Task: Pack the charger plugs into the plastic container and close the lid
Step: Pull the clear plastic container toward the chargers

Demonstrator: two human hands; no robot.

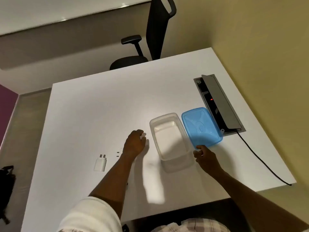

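An open clear plastic container (pixel 173 157) stands on the white desk (pixel 100 111). Its blue lid (pixel 200 126) lies flat just right of it. My left hand (pixel 134 144) hovers left of the container with its fingers curled around something small and white, apparently a charger plug, mostly hidden. A white charger plug (pixel 100 163) lies further left, prongs pointing away. Another plug (pixel 119 153) peeks out from under my left wrist. My right hand (pixel 204 155) has its fingertips on the lid's near corner.
A grey cable box (pixel 219 102) with a raised flap is set into the desk right of the lid. A black cable (pixel 260 161) runs from it to the desk's edge. A black office chair (pixel 150 39) stands behind the desk. A dark bag (pixel 6 185) sits at far left.
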